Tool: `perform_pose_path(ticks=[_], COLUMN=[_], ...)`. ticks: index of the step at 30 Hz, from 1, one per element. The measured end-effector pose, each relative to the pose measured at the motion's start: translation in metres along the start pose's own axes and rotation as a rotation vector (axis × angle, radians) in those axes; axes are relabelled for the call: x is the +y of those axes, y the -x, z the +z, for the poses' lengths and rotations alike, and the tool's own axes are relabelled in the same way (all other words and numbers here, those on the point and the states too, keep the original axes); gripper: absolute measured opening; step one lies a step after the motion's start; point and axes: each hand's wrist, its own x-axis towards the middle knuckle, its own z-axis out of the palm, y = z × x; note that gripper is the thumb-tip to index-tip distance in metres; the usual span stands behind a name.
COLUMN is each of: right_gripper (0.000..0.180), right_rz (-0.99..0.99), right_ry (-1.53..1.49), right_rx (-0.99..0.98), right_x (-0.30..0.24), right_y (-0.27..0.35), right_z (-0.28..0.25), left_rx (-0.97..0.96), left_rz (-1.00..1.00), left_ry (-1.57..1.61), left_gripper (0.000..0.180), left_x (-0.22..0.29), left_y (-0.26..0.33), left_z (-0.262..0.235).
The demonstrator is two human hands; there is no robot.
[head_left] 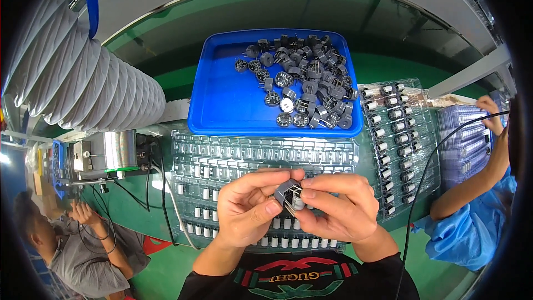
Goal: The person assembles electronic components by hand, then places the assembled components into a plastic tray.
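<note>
Fingers of left hand (244,208) and right hand (338,208) pinch 1 small grey plastic part (288,194) just below the blue tray (222,111). Likely light, rigid; grip its body, sparing thin pins.

Bare forearms, black shirt with red and green chest print
</note>
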Motion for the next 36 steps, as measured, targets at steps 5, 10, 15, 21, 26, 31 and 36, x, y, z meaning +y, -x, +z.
perform_pose_path(ticks=[5,10,15,21,26,31,36], right_gripper=[0.042,0.041,0.042,0.044,0.042,0.036,0.032], right_rz=[-0.019,-0.038,-0.036,-0.053,-0.051,-0.072,-0.074], right_ry=[-0.022,0.002,0.061,0.026,0.043,0.112,0.190], right_rx=[0.015,-0.005,-0.041,-0.032,-0.026,-0.051,-0.062], right_x=[0.0013,0.0016,0.0000,0.0018,0.0016,-0.0005,-0.0031], right_y=[0.0014,0.0016,0.0007,0.0022,0.0024,0.0018,0.0027], right_z=[0.0006,0.0006,-0.0032,-0.0022,-0.0021,-0.0036,-0.0032], left_rx=[-0.021,-0.018,-0.014,-0.004,-0.003,0.000,0.002], left_rz=[-0.003,0.001,-0.001,0.006,-0.012,0.020,0.055], left_ry=[0.025,0.006,-0.006,0.004,-0.013,-0.071,-0.184], left_gripper=[0.037,0.037,0.037,0.036,0.036,0.037,0.035], left_x=[-0.0002,0.0001,0.0004,0.0006,0.0012,0.0018,0.0032], left_y=[-0.0005,0.0005,0.0001,0.0004,-0.0001,0.0013,0.0008], left_z=[-0.0014,-0.0024,-0.0017,-0.0008,-0.0003,0.0007,0.0007])
